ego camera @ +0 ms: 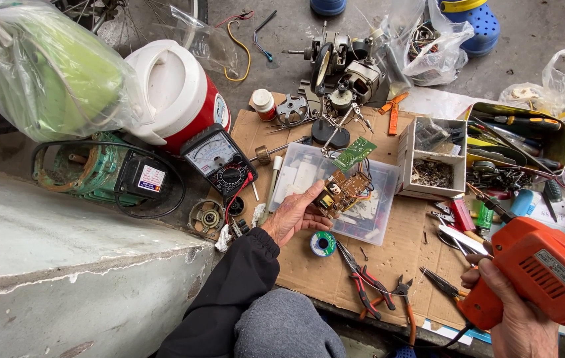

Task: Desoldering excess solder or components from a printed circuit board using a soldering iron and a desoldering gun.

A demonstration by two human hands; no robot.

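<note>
My left hand [294, 215] holds a small brown circuit board [343, 191] with wires, above a clear plastic box [368, 219] on a cardboard sheet [401, 255]. At the lower right, my right hand [517, 318] grips the handle of an orange soldering gun [544, 265], its metal tip [461, 238] pointing left toward the board. A green circuit board [354, 152] is clamped in a helping-hand stand [330, 132] behind the box. A solder spool [323, 244] lies just below my left hand.
An analog multimeter [219, 166] with a red lead lies left of the box. Pliers and cutters [368, 285] lie on the cardboard's front. A red-and-white cooker [176, 93], a green motor [90, 172], a parts tray [431, 159], a tool tin [517, 142] and a concrete ledge [63, 252] surround the spot.
</note>
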